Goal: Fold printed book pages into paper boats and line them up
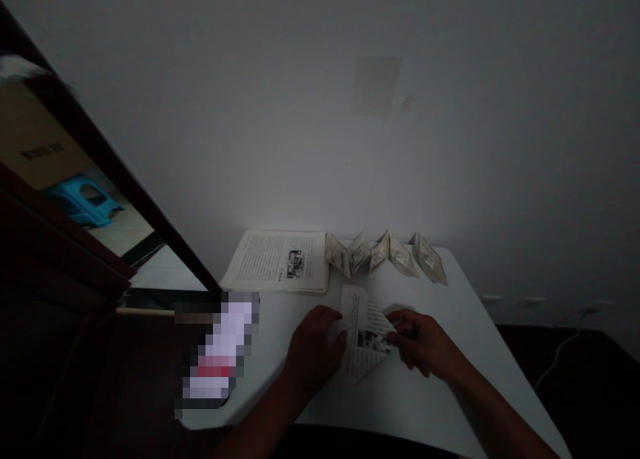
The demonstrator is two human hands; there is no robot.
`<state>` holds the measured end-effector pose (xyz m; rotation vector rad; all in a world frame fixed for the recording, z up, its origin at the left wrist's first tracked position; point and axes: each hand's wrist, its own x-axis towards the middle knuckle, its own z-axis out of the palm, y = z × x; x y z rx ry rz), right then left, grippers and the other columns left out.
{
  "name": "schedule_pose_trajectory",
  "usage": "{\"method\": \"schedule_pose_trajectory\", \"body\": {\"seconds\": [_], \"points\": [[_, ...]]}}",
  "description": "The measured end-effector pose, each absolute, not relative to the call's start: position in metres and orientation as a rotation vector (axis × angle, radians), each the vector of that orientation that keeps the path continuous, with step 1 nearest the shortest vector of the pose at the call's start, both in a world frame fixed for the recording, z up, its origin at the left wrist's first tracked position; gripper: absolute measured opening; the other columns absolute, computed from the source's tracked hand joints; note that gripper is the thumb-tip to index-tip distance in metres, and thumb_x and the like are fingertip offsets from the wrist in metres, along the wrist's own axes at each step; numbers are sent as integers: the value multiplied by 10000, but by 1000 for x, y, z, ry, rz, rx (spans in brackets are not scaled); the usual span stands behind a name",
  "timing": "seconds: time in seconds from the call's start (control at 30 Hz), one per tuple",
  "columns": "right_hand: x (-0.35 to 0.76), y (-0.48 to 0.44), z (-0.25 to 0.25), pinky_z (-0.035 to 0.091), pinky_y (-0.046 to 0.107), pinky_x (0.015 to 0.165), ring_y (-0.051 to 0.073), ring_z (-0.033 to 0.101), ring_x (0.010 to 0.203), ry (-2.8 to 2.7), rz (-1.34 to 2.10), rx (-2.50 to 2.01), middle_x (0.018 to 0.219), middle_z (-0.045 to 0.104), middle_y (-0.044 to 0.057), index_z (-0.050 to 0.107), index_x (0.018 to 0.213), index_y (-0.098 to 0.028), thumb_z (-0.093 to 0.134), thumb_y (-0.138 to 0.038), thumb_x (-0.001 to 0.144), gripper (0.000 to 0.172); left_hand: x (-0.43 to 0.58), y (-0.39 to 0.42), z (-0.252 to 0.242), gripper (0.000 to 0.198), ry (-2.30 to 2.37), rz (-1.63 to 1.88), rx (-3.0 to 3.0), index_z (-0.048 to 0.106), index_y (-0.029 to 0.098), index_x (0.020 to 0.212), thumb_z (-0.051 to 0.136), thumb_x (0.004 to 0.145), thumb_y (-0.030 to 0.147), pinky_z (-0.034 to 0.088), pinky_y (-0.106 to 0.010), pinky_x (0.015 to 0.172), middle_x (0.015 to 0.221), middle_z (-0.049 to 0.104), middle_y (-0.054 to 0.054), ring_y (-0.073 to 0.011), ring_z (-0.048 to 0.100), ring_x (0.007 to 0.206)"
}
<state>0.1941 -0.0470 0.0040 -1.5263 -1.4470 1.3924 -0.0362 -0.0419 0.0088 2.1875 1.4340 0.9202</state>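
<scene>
A partly folded sheet of printed paper (357, 319) lies on the white table in front of me, its right side folded to a point. My left hand (315, 342) is at the sheet's left edge, with curled fingers and thumb holding that side. At the pointed right corner, my right hand (417, 342) pinches the paper between thumb and fingers. Behind the sheet stands a row of several folded paper pieces (400, 256), made of similar printed paper and set in a zigzag. The undersides of the held sheet are hidden.
A stack of printed pages (280, 259) lies at the back left of the white table (480, 372), against the wall. A pixelated phone-like object (220, 352) rests at the left edge. A dark-framed mirror (130, 192) leans at the left, reflecting a blue stool.
</scene>
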Motion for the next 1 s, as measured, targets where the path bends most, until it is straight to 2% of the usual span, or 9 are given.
{"method": "schedule_pose_trajectory", "body": {"seconds": [0.13, 0.3, 0.57, 0.8, 0.93, 1.0], "points": [[195, -46, 5, 305, 156, 230, 81, 458, 299, -1316, 1446, -1493, 495, 553, -55, 549, 995, -153, 646, -420, 685, 420, -39, -54, 16, 332, 1066, 829, 2359, 561, 200, 996, 650, 677, 212, 457, -343, 836, 1044, 555, -74, -204, 524, 956], [195, -43, 3, 289, 156, 246, 55, 400, 284, -1151, 1465, -1433, 472, 541, -61, 552, 963, -132, 666, -376, 681, 390, -42, -59, 17, 415, 890, 711, 2518, 552, 218, 1004, 708, 624, 275, 413, -388, 840, 1082, 546, -76, -234, 494, 971], [195, -41, 5, 250, 159, 248, 61, 353, 266, -1034, 1470, -1442, 371, 495, -70, 546, 975, -105, 674, -343, 660, 414, -44, -49, 2, 167, 861, 765, 2733, 558, 180, 906, 583, 743, 202, 397, -355, 751, 930, 587, -61, -200, 516, 848], [194, -41, 6, 237, 169, 256, 69, 354, 277, -990, 1477, -1451, 372, 476, -74, 548, 980, -110, 673, -346, 637, 434, -45, -48, 0, 161, 822, 848, 2752, 548, 177, 931, 541, 771, 159, 389, -350, 763, 944, 591, -58, -193, 517, 865], [197, -40, 3, 239, 190, 253, 66, 356, 264, -1202, 1391, -1634, 523, 589, -27, 531, 1006, -145, 613, -401, 688, 416, -45, -46, -5, 74, 864, 832, 2779, 556, 171, 855, 512, 798, 155, 383, -335, 734, 906, 590, -51, -175, 519, 823], [199, -40, 6, 288, 211, 287, 85, 418, 295, -1427, 1223, -1818, 600, 627, 4, 549, 1004, -164, 593, -421, 707, 395, -44, -46, -6, 49, 875, 803, 2786, 559, 170, 807, 511, 800, 161, 379, -326, 718, 887, 589, -49, -169, 519, 808]]}}
